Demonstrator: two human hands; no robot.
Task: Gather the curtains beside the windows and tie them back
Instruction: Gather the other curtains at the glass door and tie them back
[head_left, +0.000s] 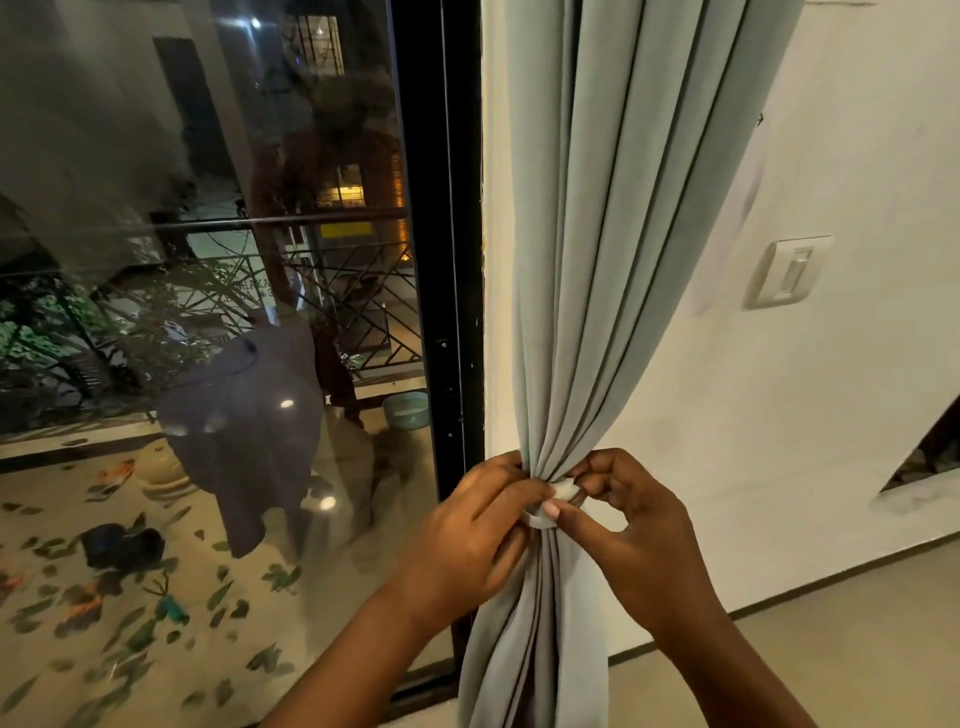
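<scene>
A pale grey-green curtain (597, 270) hangs just to the right of the black window frame (441, 234), its folds drawn in from a wide spread at the top to a narrow bunch low down, then falling loose again toward the floor (831, 649). At the narrowest part of that bunch a white tie-back (545, 512) wraps the cloth.

Both hands meet at this pinch point. The left hand (467, 540) comes in from the window-frame side, its fingers (511, 491) curled closed around the gathered curtain and against the tie-back. The right hand (639, 535) comes in from the wall side; its thumb and forefinger pinch the white tie-back at the front of the bunch, while its other fingers (597, 473) bend in, touching the folds just above.

To the right of the window frame, past the curtain, a white wall (831, 364) carries a pale switch plate (787, 273), well apart from the hands. To the left of the frame, the dark window glass (208, 260) shows a balcony railing, plants and lit buildings, mixed with reflections of a leaf-patterned floor covering.
</scene>
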